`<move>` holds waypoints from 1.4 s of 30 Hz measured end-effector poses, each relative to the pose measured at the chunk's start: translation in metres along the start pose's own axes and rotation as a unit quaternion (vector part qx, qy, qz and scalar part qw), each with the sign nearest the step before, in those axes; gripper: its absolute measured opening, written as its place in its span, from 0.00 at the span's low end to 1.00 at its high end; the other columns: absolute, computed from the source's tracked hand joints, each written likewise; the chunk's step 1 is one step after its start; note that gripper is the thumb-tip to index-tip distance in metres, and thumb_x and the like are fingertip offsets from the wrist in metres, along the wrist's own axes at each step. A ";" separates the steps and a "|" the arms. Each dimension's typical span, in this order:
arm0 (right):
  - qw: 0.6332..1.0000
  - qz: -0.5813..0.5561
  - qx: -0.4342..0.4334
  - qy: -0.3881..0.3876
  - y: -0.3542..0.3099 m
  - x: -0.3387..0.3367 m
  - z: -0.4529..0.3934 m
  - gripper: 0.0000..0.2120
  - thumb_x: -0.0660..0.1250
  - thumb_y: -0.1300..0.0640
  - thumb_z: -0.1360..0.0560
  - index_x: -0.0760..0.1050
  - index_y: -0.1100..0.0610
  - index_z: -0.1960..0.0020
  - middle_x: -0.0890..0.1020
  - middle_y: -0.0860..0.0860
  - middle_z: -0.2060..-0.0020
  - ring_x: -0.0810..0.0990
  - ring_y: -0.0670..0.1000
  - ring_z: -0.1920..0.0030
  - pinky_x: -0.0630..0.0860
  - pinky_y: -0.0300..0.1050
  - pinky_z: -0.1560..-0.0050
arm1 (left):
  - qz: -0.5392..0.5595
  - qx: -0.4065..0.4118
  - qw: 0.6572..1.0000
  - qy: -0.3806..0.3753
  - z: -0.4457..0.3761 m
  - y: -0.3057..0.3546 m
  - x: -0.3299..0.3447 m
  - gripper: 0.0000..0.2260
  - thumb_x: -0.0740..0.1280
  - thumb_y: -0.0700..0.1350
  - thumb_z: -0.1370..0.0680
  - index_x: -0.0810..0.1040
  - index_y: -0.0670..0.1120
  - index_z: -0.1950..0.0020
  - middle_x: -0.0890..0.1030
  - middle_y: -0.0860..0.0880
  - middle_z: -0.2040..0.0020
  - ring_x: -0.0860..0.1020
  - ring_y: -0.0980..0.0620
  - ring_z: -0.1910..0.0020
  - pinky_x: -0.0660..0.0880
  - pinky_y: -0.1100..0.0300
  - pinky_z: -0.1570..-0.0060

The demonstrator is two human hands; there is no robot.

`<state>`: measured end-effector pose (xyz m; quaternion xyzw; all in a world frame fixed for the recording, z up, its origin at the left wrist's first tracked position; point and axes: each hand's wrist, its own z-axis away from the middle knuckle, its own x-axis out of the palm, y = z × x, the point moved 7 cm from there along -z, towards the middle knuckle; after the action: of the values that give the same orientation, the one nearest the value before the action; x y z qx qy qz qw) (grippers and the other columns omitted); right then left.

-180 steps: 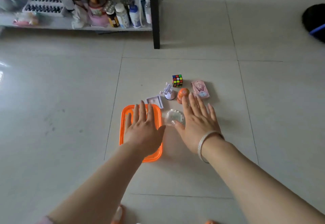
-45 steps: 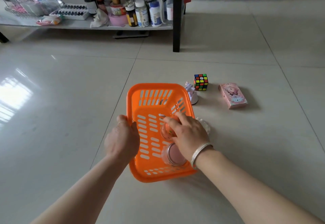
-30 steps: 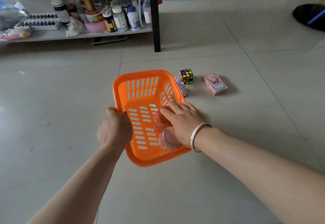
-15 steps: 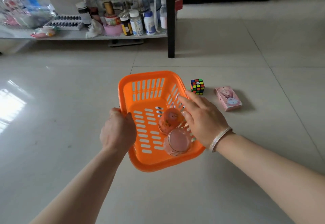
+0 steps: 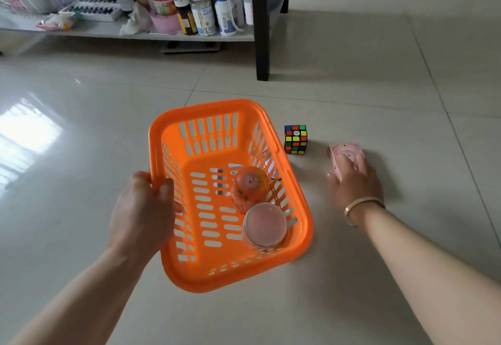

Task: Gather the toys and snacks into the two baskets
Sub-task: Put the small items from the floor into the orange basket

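Floor (image 5: 352, 236): large glossy pale tiles with thin grout lines. A bright window reflection (image 5: 24, 138) lies on the tiles at left. A low shelf (image 5: 108, 31) at the top left carries bottles, jars and a tray of small vials. A black furniture leg (image 5: 261, 33) stands beside it.

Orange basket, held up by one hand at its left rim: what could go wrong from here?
The left hand grips the orange basket by one rim only, so it may tilt, and the orange toy and pink cup could roll. The right hand lies over the pink box, grasp unclear; it could slip. The cube sits nearby and might be knocked.
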<state>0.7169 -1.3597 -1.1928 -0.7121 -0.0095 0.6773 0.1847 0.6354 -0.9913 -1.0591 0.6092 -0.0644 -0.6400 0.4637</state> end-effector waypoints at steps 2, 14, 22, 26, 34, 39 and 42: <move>0.998 0.039 0.030 -0.026 0.014 0.013 -0.010 0.27 0.64 0.46 0.26 0.63 0.50 0.30 0.60 0.61 0.29 0.64 0.65 0.33 0.66 0.55 0.36 | 0.009 -0.013 1.000 0.003 0.001 0.000 0.003 0.07 0.58 0.54 0.17 0.67 0.52 0.43 0.81 0.46 0.49 0.83 0.42 0.57 0.81 0.39 0.54; 0.991 0.004 0.132 0.019 0.040 0.041 -0.017 0.30 0.69 0.54 0.30 0.64 0.57 0.30 0.69 0.70 0.42 0.70 0.68 0.44 0.68 0.56 0.44 | -0.005 -0.034 0.999 0.031 0.008 0.001 0.011 0.07 0.59 0.53 0.17 0.68 0.51 0.42 0.80 0.46 0.51 0.82 0.45 0.61 0.81 0.46 0.60; 0.947 -0.251 0.015 0.200 -0.018 -0.047 0.001 0.24 0.68 0.52 0.31 0.69 0.59 0.38 0.74 0.62 0.43 0.71 0.64 0.45 0.69 0.54 0.46 | -0.007 -0.017 1.000 0.002 0.010 0.007 0.012 0.13 0.59 0.53 0.18 0.69 0.48 0.36 0.78 0.48 0.51 0.80 0.49 0.64 0.78 0.55 0.67; 0.912 -0.302 -0.147 0.235 -0.082 -0.117 0.036 0.25 0.69 0.55 0.33 0.69 0.60 0.38 0.73 0.58 0.40 0.71 0.56 0.42 0.70 0.48 0.42 | -0.027 -0.001 1.000 -0.011 0.015 0.011 0.007 0.13 0.59 0.54 0.18 0.68 0.48 0.37 0.78 0.47 0.51 0.83 0.42 0.58 0.82 0.41 0.56; 0.923 -0.092 -0.371 0.041 -0.195 -0.124 0.100 0.26 0.67 0.59 0.39 0.71 0.52 0.40 0.72 0.56 0.37 0.69 0.58 0.37 0.65 0.51 0.34 | -0.023 0.035 0.998 -0.037 0.023 -0.005 -0.017 0.09 0.58 0.57 0.18 0.67 0.53 0.44 0.81 0.48 0.52 0.84 0.44 0.59 0.82 0.40 0.55; 0.939 0.001 -0.327 -0.105 -0.225 -0.090 0.098 0.24 0.64 0.61 0.37 0.68 0.49 0.41 0.70 0.49 0.41 0.65 0.53 0.38 0.60 0.47 0.33 | -0.038 0.050 0.996 -0.069 0.029 -0.021 -0.027 0.09 0.57 0.57 0.18 0.64 0.54 0.43 0.80 0.52 0.55 0.83 0.49 0.61 0.82 0.50 0.60; 0.931 0.026 -0.331 -0.151 -0.238 -0.071 0.098 0.19 0.64 0.59 0.34 0.67 0.50 0.45 0.70 0.49 0.44 0.66 0.53 0.41 0.62 0.45 0.37 | -0.042 0.033 0.995 -0.082 0.031 -0.036 -0.031 0.10 0.58 0.58 0.19 0.66 0.54 0.42 0.81 0.51 0.53 0.83 0.49 0.61 0.83 0.49 0.60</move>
<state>0.6720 -1.1324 -1.0605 -0.6222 -0.2423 0.7399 -0.0825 0.5858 -0.9650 -1.0520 0.5715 -0.0973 -0.7046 0.4092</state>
